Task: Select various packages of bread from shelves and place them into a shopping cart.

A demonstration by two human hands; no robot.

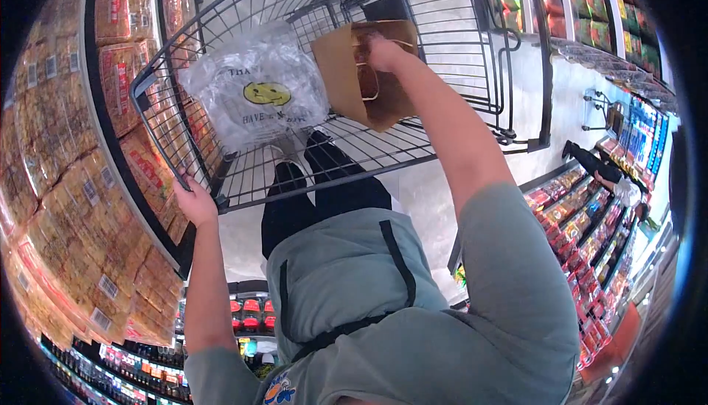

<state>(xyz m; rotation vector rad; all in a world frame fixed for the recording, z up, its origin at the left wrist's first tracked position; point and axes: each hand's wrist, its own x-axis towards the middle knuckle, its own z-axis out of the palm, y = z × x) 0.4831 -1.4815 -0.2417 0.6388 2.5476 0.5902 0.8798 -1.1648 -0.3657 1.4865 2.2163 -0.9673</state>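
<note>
A black wire shopping cart (354, 175) stands before me. My left hand (194, 199) is closed around its rim at the near left corner. My right hand (383, 53) reaches into the open mouth of a brown kraft paper bag (338, 73) inside the cart. Its fingers are blurred and partly hidden, so I cannot tell whether they hold anything. A pale cord handle (376, 92) loops at the bag's opening. Left of the paper bag sits a crumpled clear plastic bag (265, 112), printed with writing and a yellow face.
Packaged goods in clear wrap (61, 128) are stacked high close on my left, beside a black shelf frame (105, 73). Shelves of colourful packets (586, 239) stand on the right. Farther off there, a person (605, 175) is near the shelves. Grey floor (514, 112) shows beyond the cart.
</note>
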